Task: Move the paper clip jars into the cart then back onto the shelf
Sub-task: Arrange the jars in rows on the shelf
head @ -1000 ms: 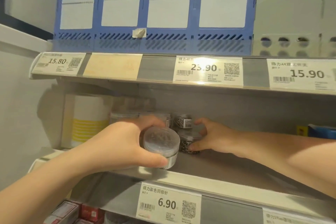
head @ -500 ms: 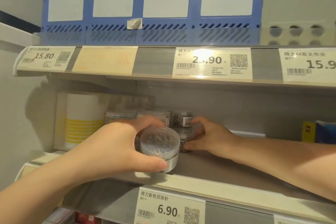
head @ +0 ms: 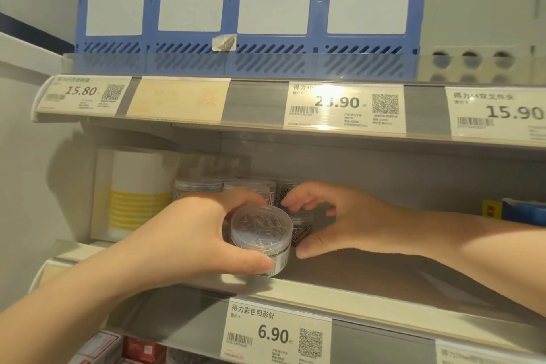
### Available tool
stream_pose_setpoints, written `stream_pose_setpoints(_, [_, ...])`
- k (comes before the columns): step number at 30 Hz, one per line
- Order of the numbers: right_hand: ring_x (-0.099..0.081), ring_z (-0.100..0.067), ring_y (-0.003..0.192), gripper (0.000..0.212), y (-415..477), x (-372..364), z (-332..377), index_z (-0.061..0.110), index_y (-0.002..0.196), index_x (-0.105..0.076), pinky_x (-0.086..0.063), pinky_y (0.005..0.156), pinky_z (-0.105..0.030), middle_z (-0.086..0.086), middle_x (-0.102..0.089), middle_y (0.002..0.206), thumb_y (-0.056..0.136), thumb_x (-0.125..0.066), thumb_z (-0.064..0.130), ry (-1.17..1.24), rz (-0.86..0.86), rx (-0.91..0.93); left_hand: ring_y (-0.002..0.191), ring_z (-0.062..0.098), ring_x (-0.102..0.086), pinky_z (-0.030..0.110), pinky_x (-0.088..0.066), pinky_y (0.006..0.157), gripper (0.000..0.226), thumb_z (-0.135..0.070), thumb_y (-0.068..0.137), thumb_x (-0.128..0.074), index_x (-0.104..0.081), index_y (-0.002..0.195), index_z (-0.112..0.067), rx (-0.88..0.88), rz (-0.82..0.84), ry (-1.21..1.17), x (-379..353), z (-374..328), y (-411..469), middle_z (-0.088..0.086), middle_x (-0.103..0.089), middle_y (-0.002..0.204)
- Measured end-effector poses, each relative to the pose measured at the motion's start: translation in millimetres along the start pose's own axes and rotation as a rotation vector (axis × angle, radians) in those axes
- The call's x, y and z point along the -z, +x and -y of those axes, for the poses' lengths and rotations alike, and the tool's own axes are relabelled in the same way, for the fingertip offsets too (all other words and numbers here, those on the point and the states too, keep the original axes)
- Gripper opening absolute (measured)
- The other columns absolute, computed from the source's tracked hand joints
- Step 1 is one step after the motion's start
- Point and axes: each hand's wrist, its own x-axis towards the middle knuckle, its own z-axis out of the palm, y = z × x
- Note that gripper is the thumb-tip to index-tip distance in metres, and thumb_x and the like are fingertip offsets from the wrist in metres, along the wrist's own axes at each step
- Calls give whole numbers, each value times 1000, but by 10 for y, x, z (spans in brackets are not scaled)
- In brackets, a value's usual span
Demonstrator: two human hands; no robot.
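Clear plastic jar (head: 261, 233), lid tilted toward the camera, is at the front lip of the shelf (head: 384, 278), gripped by the left hand (head: 183, 242): thumb under its lower wall, fingers curled round the far side. Contents: loose silver paper clips, visible through the lid.

Right hand (head: 348, 221) curls round a second jar (head: 301, 230) just behind and to the right, fingers over the top, thumb low; darker clips inside.

At least 2 rear jars (head: 198, 186) stand at the back, beside a white box with yellow stripes (head: 139, 195).

Risks, as judged:
- The tilted jar is close to the edge, so a slipping thumb would drop it off the shelf.
- A loose lid would spill clips.
- Withdrawing the right hand could knock the rear jars.
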Motion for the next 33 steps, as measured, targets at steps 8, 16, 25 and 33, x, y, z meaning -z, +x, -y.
stream_pose_setpoints(8, [-58,7,104,56,-71,-202,181,34,115,-48,-45,89,-13,22,-64,109,72,-79,19,227,124,53,84,-17,-53,9,-44,70,56,-81,40,-49,-40,92,-64,-45,13,14,13,-17,0,-43,-56,90])
stream_pose_setpoints(16, [-61,11,90,44,-58,-260,231,33,101,-54,-45,75,-7,24,-67,93,72,-78,11,260,110,26,93,-3,-60,25,-48,82,96,-87,34,-46,-40,122,-52,-41,16,31,-8,64,24,-14,-69,99])
stream_pose_setpoints(25, [-62,1,89,52,23,-40,149,29,107,-59,-45,77,-15,15,-67,95,59,-73,46,113,-113,-165,89,-16,-53,8,-42,78,69,-78,38,-53,-32,102,-62,-75,-54,-112,-7,34,6,-35,-58,94])
stream_pose_setpoints(33, [-50,-3,80,27,348,67,-88,22,94,-58,-38,69,-21,8,-57,92,77,-70,40,-22,-266,-372,88,-15,-54,8,-42,79,68,-75,39,-60,-37,101,-59,-80,-62,-112,-26,50,17,-32,-62,93])
